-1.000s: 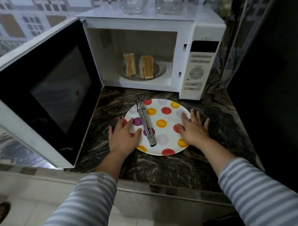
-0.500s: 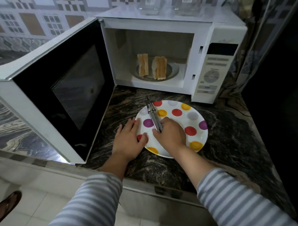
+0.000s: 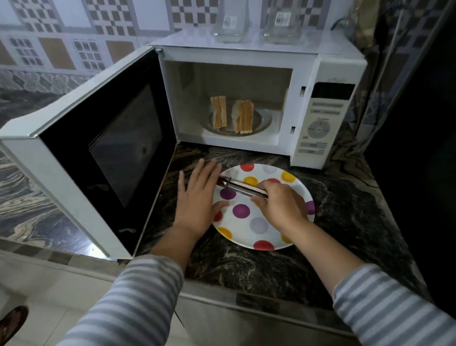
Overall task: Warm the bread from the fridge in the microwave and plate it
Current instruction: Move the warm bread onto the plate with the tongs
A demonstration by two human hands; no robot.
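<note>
Here the right hand (image 3: 278, 206) has its fingers curled round the handle end of the slim steel tongs (image 3: 242, 188), which lie across the white round plate with coloured polka dots (image 3: 266, 239) on the dark veined stone worktop (image 3: 340, 207). The left hand (image 3: 199, 197) lies flat with straight fingers, its thumb on the plate's left rim, gripping nothing. The toasted bread slices (image 3: 232, 116) stand on edge in two small groups on the glass turntable (image 3: 264, 121) inside the white microwave (image 3: 323, 108), whose door (image 3: 111, 151) hangs wide open. Bread like this should be light, dry and a little crumbly, probably warm; it looks best pinched gently across the flat faces near the middle, since a hard squeeze could crack the crust or tip the neighbouring slices.
</note>
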